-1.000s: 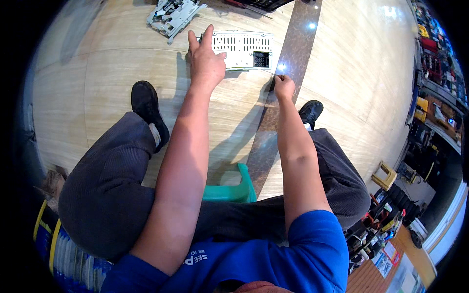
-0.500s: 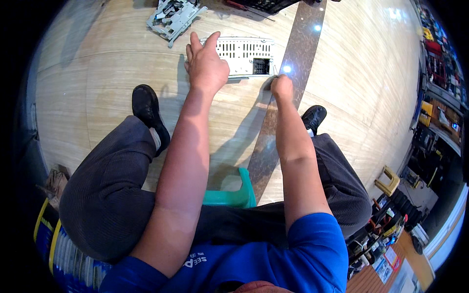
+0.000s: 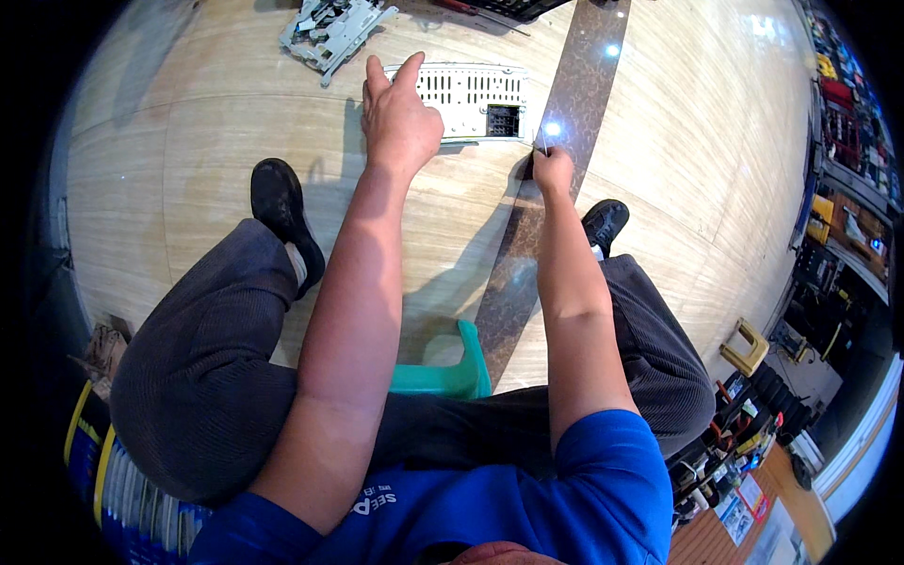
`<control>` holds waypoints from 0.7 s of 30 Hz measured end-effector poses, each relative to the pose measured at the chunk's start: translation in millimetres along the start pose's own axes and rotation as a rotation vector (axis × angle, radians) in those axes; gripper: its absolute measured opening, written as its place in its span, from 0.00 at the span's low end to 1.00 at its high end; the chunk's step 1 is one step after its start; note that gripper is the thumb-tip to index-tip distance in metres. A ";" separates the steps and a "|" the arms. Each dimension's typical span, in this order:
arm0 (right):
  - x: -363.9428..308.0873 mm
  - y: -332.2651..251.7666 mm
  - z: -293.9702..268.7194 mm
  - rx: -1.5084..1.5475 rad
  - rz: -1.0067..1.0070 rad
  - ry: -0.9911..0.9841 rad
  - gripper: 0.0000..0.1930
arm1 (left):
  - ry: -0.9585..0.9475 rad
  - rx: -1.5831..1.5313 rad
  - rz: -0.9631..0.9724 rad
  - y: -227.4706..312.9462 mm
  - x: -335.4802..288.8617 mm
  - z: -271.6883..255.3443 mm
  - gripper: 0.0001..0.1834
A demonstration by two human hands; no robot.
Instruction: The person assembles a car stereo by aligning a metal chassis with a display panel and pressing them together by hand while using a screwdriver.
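A pale slotted metal box [image 3: 471,89], with a dark square connector opening [image 3: 504,121] near its lower right corner, lies on the floor in front of me. My left hand [image 3: 400,127] grips its left end, fingers spread over the edge and the top. Just off the box's lower right corner, my right hand [image 3: 554,171] is closed round a thin, dark tool [image 3: 541,149]. Its slim tip points toward that corner. The fist hides most of the tool, so its kind cannot be told.
A grey metal bracket mechanism [image 3: 331,36] lies beyond my left hand. A long thin tool [image 3: 485,17] and a black part [image 3: 518,8] are at the far edge. Under me is a green stool [image 3: 438,379]. Shelves of goods [image 3: 843,122] and a yellow step stool [image 3: 746,348] stand on the right.
My right hand has drawn back slightly to the right from the box's corner, with the thin tool still in it. The left hand stays on the box.
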State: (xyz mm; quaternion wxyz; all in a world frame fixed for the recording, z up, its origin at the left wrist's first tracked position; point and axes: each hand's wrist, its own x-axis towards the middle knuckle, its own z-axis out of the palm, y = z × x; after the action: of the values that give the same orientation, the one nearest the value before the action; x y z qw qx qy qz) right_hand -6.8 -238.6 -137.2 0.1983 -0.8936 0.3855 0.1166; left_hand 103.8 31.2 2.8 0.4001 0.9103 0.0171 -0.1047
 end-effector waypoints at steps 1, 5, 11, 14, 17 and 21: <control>-3.4 2.1 1.8 0.060 0.000 0.037 0.17 | -0.002 -0.008 0.001 -0.4 -0.2 -1.0 0.35; -5.8 5.0 4.8 0.062 -0.006 0.098 0.16 | -0.008 -0.031 0.003 0.9 -1.7 -1.6 0.35; -1.9 -15.2 4.1 -0.024 -0.054 0.119 0.15 | 0.008 -0.024 -0.010 1.5 -1.4 -0.8 0.37; -2.2 -24.3 9.8 -0.077 -0.021 0.059 0.14 | 0.022 -0.005 0.000 3.1 -1.2 -3.3 0.37; -3.1 -28.2 15.1 -0.147 -0.012 0.034 0.14 | 0.016 -0.022 -0.013 -2.0 -2.1 -3.1 0.35; 5.1 -12.9 20.4 -0.169 -0.063 0.052 0.13 | 0.030 -0.049 -0.014 1.4 -1.8 1.9 0.34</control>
State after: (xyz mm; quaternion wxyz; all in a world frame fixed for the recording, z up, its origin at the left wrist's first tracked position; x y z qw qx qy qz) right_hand 5.0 -224.7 -153.9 0.1158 -0.9215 0.3511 0.1190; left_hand 101.9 28.9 2.9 0.4210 0.9016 0.0321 -0.0936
